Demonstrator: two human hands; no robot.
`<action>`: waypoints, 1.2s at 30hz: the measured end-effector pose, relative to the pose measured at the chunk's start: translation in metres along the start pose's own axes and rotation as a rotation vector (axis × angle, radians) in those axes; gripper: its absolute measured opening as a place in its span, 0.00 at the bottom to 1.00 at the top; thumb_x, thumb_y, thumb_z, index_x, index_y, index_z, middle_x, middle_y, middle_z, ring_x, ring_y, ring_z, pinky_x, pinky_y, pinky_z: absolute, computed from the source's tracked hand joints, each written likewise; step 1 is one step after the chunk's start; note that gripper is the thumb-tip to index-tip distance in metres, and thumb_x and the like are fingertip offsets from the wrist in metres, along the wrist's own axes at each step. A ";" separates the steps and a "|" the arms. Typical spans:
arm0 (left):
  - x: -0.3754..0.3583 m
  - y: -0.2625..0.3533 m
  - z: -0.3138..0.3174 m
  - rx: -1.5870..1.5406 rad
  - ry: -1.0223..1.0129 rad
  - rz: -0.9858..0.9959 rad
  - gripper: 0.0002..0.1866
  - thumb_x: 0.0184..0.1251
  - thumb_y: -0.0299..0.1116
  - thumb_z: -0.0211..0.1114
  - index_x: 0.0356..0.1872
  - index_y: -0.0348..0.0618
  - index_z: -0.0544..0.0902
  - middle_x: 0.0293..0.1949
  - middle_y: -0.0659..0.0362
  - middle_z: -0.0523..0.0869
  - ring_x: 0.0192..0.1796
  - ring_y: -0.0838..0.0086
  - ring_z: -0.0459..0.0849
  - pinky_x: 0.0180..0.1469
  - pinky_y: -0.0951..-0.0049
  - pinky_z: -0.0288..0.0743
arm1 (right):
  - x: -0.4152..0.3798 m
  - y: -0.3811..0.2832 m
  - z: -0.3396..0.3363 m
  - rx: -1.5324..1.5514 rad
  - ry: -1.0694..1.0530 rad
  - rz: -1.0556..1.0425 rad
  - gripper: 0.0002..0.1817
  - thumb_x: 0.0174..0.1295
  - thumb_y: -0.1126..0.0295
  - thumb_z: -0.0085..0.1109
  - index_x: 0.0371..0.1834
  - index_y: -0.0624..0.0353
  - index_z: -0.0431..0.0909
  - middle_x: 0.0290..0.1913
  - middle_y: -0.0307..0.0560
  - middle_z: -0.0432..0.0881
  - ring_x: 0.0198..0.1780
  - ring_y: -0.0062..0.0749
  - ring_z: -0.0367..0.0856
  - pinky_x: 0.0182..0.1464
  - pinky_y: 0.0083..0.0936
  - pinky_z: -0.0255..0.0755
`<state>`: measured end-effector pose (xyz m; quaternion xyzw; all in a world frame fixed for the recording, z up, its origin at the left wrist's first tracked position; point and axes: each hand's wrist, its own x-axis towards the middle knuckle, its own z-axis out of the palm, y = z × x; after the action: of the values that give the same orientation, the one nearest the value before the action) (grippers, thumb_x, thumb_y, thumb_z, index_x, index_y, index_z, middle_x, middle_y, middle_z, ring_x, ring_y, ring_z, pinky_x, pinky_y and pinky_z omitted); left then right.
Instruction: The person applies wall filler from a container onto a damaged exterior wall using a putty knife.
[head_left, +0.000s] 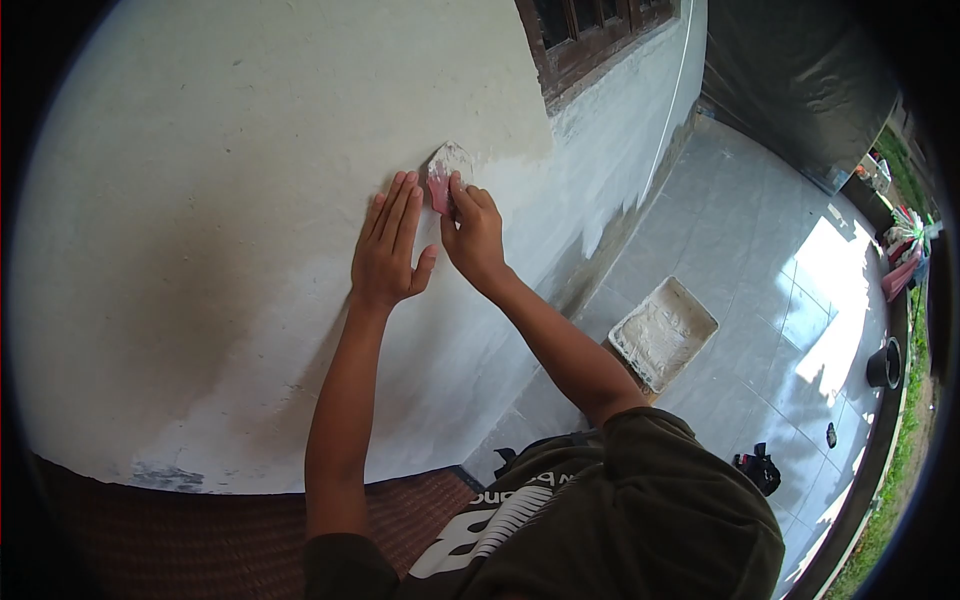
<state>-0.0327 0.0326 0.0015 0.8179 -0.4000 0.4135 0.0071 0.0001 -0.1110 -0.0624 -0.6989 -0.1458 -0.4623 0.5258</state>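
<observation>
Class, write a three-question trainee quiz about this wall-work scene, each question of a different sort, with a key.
1. True or false: the left hand lies flat on the wall.
2. What does the right hand press against the wall? A) roller B) scraper C) brush
3. Fill in: the paint tray lies on the tiled ____.

Key: 1 true; 2 B, a small scraper with a pinkish handle; 3 floor.
</observation>
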 end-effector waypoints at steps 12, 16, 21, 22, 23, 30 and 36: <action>-0.002 -0.001 0.001 0.009 -0.011 0.005 0.33 0.76 0.46 0.46 0.73 0.30 0.63 0.75 0.44 0.66 0.78 0.55 0.62 0.79 0.55 0.50 | 0.065 0.023 -0.017 -0.050 0.137 0.014 0.26 0.54 0.87 0.59 0.60 0.65 0.79 0.29 0.48 0.74 0.29 0.34 0.73 0.33 0.29 0.71; -0.001 -0.001 0.001 -0.009 0.006 0.006 0.33 0.78 0.46 0.44 0.73 0.28 0.62 0.74 0.42 0.66 0.78 0.52 0.62 0.78 0.51 0.51 | 0.018 0.005 0.003 -0.085 0.003 -0.018 0.28 0.52 0.85 0.61 0.61 0.74 0.74 0.37 0.53 0.78 0.39 0.46 0.75 0.43 0.37 0.74; -0.002 -0.002 0.001 -0.036 0.044 -0.001 0.33 0.76 0.46 0.46 0.73 0.30 0.63 0.75 0.44 0.66 0.78 0.55 0.62 0.79 0.54 0.50 | -0.039 -0.015 -0.032 0.479 -0.157 0.314 0.21 0.52 0.85 0.57 0.51 0.65 0.84 0.23 0.43 0.67 0.25 0.25 0.67 0.29 0.25 0.63; -0.001 -0.001 0.001 -0.029 0.038 0.000 0.33 0.76 0.46 0.46 0.73 0.30 0.63 0.75 0.45 0.66 0.78 0.56 0.62 0.79 0.55 0.49 | -0.036 -0.006 -0.036 0.622 -0.144 0.399 0.17 0.53 0.84 0.56 0.45 0.65 0.86 0.22 0.37 0.64 0.26 0.17 0.62 0.29 0.20 0.58; -0.002 -0.001 0.001 -0.021 0.033 0.003 0.33 0.76 0.46 0.46 0.73 0.30 0.63 0.75 0.45 0.66 0.79 0.56 0.62 0.80 0.55 0.49 | -0.029 0.004 -0.037 0.764 -0.075 0.526 0.15 0.55 0.83 0.57 0.45 0.66 0.85 0.23 0.33 0.65 0.27 0.16 0.62 0.29 0.20 0.57; -0.002 0.000 0.002 0.031 0.007 0.006 0.33 0.76 0.46 0.46 0.73 0.31 0.63 0.75 0.46 0.67 0.79 0.57 0.62 0.80 0.56 0.49 | 0.052 0.048 -0.048 0.127 0.154 0.177 0.17 0.57 0.84 0.54 0.50 0.70 0.82 0.24 0.40 0.71 0.25 0.21 0.70 0.29 0.23 0.67; -0.001 0.000 0.002 0.021 -0.002 -0.004 0.33 0.76 0.46 0.46 0.73 0.31 0.64 0.74 0.46 0.67 0.78 0.57 0.63 0.79 0.55 0.50 | 0.017 0.040 0.001 -0.117 0.064 -0.043 0.29 0.53 0.86 0.61 0.63 0.70 0.74 0.31 0.50 0.76 0.34 0.41 0.76 0.37 0.33 0.73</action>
<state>-0.0315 0.0329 -0.0002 0.8193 -0.3941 0.4166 -0.0010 0.0370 -0.1315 -0.0726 -0.7098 -0.1166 -0.5035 0.4786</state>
